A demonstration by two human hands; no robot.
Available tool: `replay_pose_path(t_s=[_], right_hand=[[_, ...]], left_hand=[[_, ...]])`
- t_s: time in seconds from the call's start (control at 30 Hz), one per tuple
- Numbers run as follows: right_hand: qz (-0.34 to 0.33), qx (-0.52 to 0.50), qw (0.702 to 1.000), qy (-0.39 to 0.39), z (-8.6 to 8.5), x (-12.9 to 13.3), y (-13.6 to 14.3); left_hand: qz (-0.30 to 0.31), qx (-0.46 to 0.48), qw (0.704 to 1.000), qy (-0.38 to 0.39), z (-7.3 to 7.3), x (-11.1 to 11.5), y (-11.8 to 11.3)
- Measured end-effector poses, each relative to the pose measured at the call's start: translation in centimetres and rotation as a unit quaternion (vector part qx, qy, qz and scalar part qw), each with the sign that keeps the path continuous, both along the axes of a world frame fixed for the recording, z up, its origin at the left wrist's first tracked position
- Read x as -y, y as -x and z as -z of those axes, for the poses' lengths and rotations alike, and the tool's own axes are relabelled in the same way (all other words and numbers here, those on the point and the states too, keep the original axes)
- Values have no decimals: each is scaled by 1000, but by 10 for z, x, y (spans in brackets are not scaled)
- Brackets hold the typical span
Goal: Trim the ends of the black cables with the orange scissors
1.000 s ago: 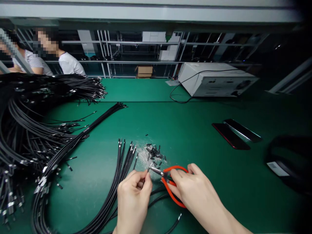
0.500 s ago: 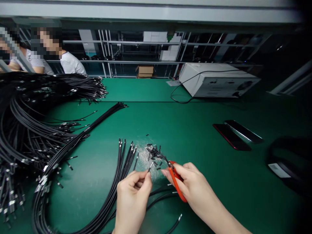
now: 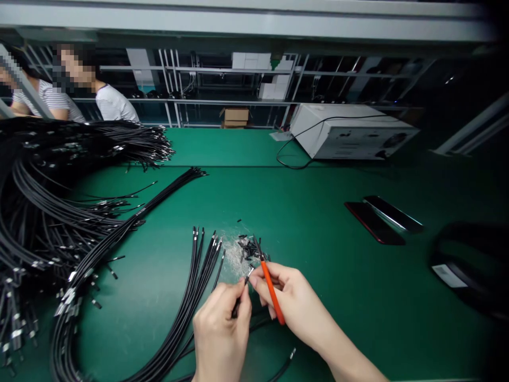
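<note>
My left hand [image 3: 222,326] is closed, pinching a black cable [image 3: 246,279] near its end between thumb and fingertips. In my right hand [image 3: 294,300] lies a pair of wire cutters with orange handles [image 3: 272,292], its jaws pointing away from me. The right thumb and index finger meet at the tip of the cable, close to the left fingertips. Just beyond the hands is a small heap of short black offcuts [image 3: 248,248], beside clear, stringy scraps [image 3: 234,254]. Left of them, a bunch of black cables [image 3: 194,286] with silvery-banded ends curves over the green table.
A large pile of black cables [image 3: 35,201] covers the left side. Two phones [image 3: 376,223] lie at right, near a dark object with a white label [image 3: 449,276]. A white metal box [image 3: 353,132] stands behind. Two people [image 3: 115,103] sit at far left.
My right hand has moved left to the cable end in my left hand. The wire cutters have turned more upright, away from the cable tip.
</note>
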State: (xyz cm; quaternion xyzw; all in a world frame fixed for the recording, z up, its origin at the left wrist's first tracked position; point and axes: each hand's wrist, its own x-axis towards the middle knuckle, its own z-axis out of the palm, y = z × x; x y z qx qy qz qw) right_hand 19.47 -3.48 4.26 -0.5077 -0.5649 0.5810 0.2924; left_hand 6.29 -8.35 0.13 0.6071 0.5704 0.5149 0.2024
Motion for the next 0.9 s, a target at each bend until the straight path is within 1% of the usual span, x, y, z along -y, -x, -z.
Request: replay_pose_path(t_s=[0.1,0.17,0.33,0.5,0.6,0.67,0.73,0.77,0.83,0.87,0.9], right_hand=[[-5,-6,1000,28,-1,-2,-2],[8,-10,999,42,-1,-3,-1],[34,-16,998,48,-2,-3,2],[31,-16,998,56,-2,-2,3],[31,-6,998,48,2,-2,3],[29,31,999,11,5,0,4],[26,121,990,-75,7,2,7],[27,181,975,-130,8,3,9],[30,289,929,-230,7,5,12],[27,323,908,-265,6,6,14],[21,338,896,-287,6,6,14]], left_hand=[[-1,-2,1000,-8,1,-1,0],[1,6,1000,-5,-1,-2,0],[2,10,1000,-3,-3,-3,-2],[-18,-67,997,-29,3,0,-4],[-36,-126,990,-55,6,-1,-5],[-45,-160,984,-66,7,-2,-5],[-52,-187,979,-67,8,-3,-6],[-54,-198,977,-65,9,-3,-6],[-54,-210,975,-53,10,-2,-6],[-51,-207,976,-40,10,-2,-6],[-46,-192,980,-22,10,-2,-6]])
